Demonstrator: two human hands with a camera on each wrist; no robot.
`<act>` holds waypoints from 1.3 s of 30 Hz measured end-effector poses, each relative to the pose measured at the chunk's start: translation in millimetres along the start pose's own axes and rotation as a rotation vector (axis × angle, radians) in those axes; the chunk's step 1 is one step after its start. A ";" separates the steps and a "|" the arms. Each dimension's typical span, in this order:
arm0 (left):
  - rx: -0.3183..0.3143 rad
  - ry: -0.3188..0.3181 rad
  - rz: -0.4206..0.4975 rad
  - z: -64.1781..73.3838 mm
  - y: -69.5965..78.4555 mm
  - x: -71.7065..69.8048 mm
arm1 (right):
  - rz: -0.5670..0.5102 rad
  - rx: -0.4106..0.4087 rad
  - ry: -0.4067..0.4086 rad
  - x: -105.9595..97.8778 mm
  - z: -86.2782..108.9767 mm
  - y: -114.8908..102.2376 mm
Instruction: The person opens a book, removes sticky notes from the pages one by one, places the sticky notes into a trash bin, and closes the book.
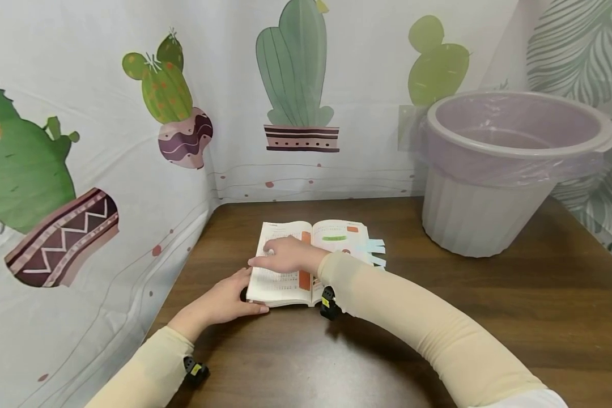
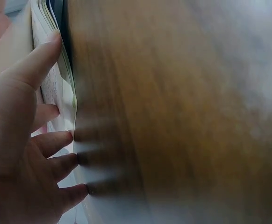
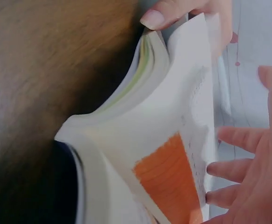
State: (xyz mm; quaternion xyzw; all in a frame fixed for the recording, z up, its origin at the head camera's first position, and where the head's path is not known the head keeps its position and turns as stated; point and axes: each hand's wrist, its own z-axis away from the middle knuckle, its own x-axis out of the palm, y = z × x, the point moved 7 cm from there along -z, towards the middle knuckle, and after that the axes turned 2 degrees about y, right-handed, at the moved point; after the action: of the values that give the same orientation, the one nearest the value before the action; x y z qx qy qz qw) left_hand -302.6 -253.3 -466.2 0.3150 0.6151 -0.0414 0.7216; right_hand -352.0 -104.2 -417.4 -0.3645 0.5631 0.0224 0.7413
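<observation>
A thick book point(image 1: 277, 288) lies spread on the brown table, its printed pages marked with orange blocks and a green label. At its lower left corner my left hand point(image 1: 224, 301) holds it, thumb along the bottom edge and fingers by the left edge. The left wrist view shows that thumb point(image 2: 49, 49) against the page ends, the other fingertips spread beside the left side. My right hand point(image 1: 290, 255) reaches across the left page, fingers pointing left. In the right wrist view its loosely extended fingers point(image 3: 234, 170) are at the page's outer edge, near an orange block point(image 3: 168, 177).
Pale blue tabs point(image 1: 375, 246) stick out from the book's right side. A large whitish bin point(image 1: 476, 209) with a clear liner stands at the back right of the table point(image 1: 306, 362). A cactus-print curtain point(image 1: 234, 90) hangs behind and on the left.
</observation>
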 end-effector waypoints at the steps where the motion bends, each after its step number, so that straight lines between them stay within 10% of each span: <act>1: 0.012 0.003 0.010 -0.5 0.7 0.1 | 0.019 -0.004 -0.007 0.6 0.5 -0.4; 20: -0.099 -0.037 -0.052 3.7 -4.7 -1.7 | 0.282 -0.204 -0.118 17.2 28.0 -1.8; 39: -0.047 -0.040 -0.056 3.8 8.6 -6.8 | 0.390 -0.353 -0.253 18.9 102.0 -4.9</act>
State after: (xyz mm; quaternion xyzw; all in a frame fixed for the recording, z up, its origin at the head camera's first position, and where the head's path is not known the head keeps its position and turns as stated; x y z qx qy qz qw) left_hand -297.1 -250.6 -456.3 0.2797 0.6098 -0.0531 0.7396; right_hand -259.4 -57.1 -420.8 -0.3669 0.5129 0.3076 0.7125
